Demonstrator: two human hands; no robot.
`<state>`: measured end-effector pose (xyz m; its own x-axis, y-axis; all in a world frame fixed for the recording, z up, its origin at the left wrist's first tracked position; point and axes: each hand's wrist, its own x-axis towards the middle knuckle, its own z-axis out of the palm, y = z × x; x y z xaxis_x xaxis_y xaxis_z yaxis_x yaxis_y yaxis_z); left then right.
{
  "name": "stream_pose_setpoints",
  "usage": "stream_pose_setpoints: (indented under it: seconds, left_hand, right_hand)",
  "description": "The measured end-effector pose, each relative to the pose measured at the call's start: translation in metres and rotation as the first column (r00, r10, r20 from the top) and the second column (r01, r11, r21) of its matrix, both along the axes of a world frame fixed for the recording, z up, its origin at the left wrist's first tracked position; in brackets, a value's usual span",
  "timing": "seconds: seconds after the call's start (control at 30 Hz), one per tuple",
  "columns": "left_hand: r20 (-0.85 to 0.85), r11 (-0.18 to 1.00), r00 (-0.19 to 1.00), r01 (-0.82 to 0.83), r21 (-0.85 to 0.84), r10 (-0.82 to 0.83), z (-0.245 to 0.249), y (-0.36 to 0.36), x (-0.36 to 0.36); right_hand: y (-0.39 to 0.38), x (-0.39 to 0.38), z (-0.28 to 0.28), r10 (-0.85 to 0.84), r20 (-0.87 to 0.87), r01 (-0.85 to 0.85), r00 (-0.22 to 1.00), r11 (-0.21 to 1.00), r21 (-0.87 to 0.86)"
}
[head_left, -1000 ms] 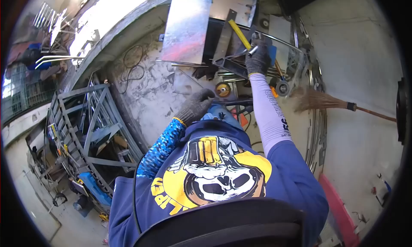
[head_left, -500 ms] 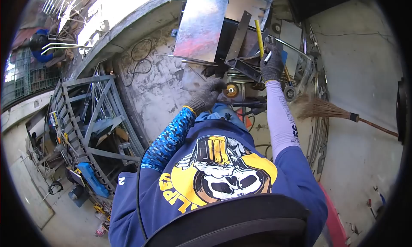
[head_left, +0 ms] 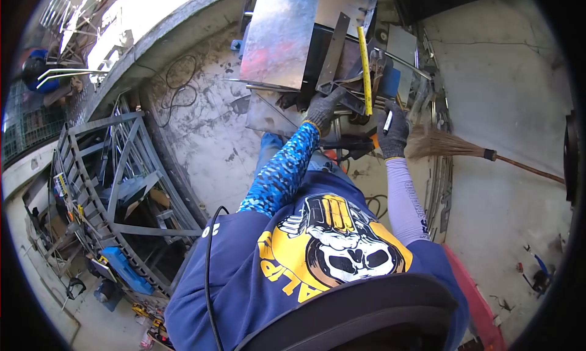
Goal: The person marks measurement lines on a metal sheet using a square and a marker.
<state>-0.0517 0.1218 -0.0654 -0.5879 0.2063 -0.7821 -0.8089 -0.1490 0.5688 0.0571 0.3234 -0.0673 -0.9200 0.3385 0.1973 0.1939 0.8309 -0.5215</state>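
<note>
My left hand (head_left: 323,112), in a grey glove, is closed at the near end of a dark metal angle bar (head_left: 350,100), its fingertips partly hidden. My right hand (head_left: 395,132), gloved too, grips a white marker (head_left: 388,122) between its fingers. Between and just beyond the hands, a yellow tape measure blade (head_left: 365,70) lies across the metal pieces, its near end close to the bar. A flat steel strip (head_left: 333,51) slants away beyond my left hand. A shiny metal sheet (head_left: 279,37) lies to its left.
A straw broom (head_left: 452,145) lies to the right of my right hand. Metal frames (head_left: 122,180) lean at the left, near a blue case (head_left: 126,270). A looped cable (head_left: 177,89) lies on the floor. Another person (head_left: 39,70) is at the upper left.
My left hand has moved right and forward to the angle bar. The right hand has drawn back toward me, away from the yellow tape blade, keeping the marker.
</note>
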Motion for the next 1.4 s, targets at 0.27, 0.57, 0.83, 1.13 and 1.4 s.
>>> stream_pose_setpoints:
  seconds: [0.27,0.57,0.83,1.13,1.4]
  left_hand:
    - [-0.331,0.989,0.937,0.078,-0.126,-0.116,-0.029,-0.004,-0.005]
    - [-0.418,0.99,0.901,0.069,-0.123,-0.115,-0.007,-0.058,0.018]
    - [-0.447,0.995,0.889,-0.074,0.068,0.097,0.097,-0.141,-0.006]
    - [-0.797,0.993,0.601,-0.121,-0.012,0.064,0.143,-0.218,-0.085]
    - [-0.336,0.986,0.927,-0.147,0.081,0.166,0.051,-0.16,0.018]
  right_hand:
    - [0.006,-0.007,0.002,0.022,0.006,-0.022,1.0,1.0,-0.011]
    - [-0.006,-0.027,-0.014,0.009,0.071,-0.001,0.997,0.994,-0.114]
    - [-0.006,-0.048,-0.006,-0.001,-0.012,-0.001,1.0,0.986,-0.169]
    - [-0.033,-0.086,0.029,0.06,-0.122,-0.09,0.991,0.963,-0.253]
    - [-0.051,-0.109,0.061,0.143,-0.208,-0.183,0.968,0.965,-0.19]
